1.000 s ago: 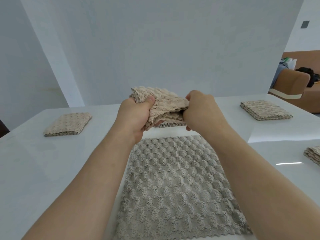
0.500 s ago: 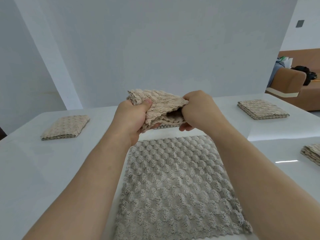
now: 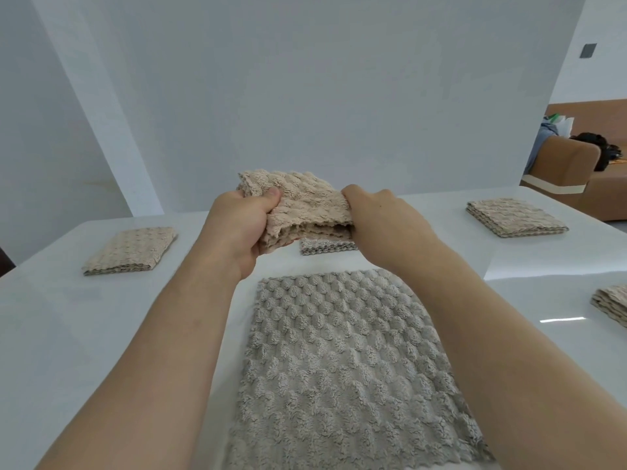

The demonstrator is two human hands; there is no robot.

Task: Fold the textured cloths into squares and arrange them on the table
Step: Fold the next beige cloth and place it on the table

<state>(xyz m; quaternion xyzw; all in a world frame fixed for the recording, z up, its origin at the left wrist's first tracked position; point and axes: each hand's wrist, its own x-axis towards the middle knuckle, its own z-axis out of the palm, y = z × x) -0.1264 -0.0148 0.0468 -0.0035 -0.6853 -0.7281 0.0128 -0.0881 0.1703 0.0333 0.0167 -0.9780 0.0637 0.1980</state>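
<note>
Both hands hold a folded beige textured cloth (image 3: 302, 205) in the air above the middle of the white table (image 3: 68, 334). My left hand (image 3: 241, 225) grips its left end, thumb on top. My right hand (image 3: 380, 215) grips its right end. Below them a grey textured cloth (image 3: 342, 368) lies spread flat on the table. A folded grey cloth (image 3: 325, 247) lies just behind it, mostly hidden by the held cloth. Folded beige squares lie at the far left (image 3: 130, 251), the far right (image 3: 515, 217) and the right edge (image 3: 612, 303).
A white wall stands behind the table. A brown sofa (image 3: 576, 171) with bags on it is at the far right, beyond the table's corner.
The held cloth has been pulled a little flatter and wider between my hands. The hands stay above the same spot of the table.
</note>
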